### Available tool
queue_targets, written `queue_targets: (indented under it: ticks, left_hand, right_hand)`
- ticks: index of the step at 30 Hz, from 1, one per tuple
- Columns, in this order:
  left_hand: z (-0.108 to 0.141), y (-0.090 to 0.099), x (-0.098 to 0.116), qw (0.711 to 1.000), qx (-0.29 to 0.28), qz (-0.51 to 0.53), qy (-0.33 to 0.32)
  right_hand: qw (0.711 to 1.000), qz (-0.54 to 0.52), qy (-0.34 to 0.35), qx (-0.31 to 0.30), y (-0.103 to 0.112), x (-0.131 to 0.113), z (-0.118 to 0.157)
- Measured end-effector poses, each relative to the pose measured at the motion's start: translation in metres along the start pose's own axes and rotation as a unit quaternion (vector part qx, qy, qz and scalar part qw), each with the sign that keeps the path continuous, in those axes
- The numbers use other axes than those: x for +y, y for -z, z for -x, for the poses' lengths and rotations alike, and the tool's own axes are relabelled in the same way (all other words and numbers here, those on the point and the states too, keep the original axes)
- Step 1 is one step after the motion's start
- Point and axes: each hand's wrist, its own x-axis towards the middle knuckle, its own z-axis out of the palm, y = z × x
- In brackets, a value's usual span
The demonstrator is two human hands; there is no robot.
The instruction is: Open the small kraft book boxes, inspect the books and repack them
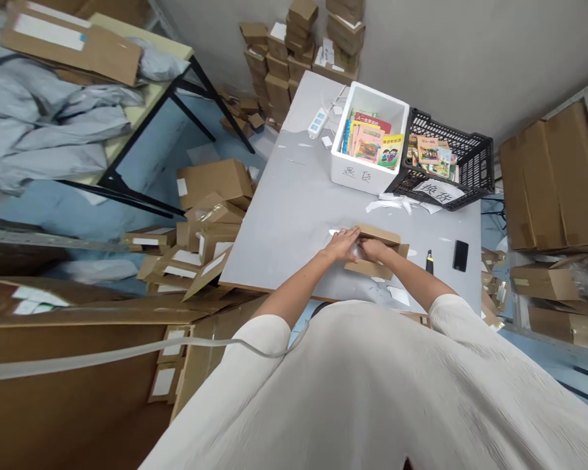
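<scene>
A small open cardboard box lies on the grey table in front of me. At its left end is my left hand, its fingers bent over something clear and plastic-like that is too small to make out. My right hand reaches into the box, with its fingertips hidden between the flaps. Both hands are close together. To the right of the box lie a black and yellow cutter and a black phone.
A white foam box and a black crate, both holding booklets, stand at the table's back. A power strip lies left of them. Paper scraps lie near the front edge. Cardboard boxes are piled left of the table.
</scene>
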Motion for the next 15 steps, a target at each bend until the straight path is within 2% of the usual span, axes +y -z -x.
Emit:
queue_targets:
  ticks: [3, 4, 10, 15]
  left_hand:
    - [0.003, 0.004, 0.004, 1.000, -0.012, 0.002, 0.010]
    - [0.004, 0.006, 0.005, 1.000, -0.015, 0.002, 0.012]
    - [0.006, 0.005, 0.005, 1.000, -0.025, 0.003, 0.016]
    - [0.007, 0.001, 0.001, 1.000, -0.016, 0.003, 0.005]
  right_hand:
    - [0.995, 0.064, 0.023, -0.072, -0.004, 0.003, -0.008]
    - [0.994, 0.075, 0.034, -0.072, -0.006, 0.004, -0.010]
    - [0.988, 0.088, 0.128, -0.006, -0.025, 0.013, -0.010]
    - [0.971, 0.152, 0.185, -0.005, -0.038, 0.019, -0.009]
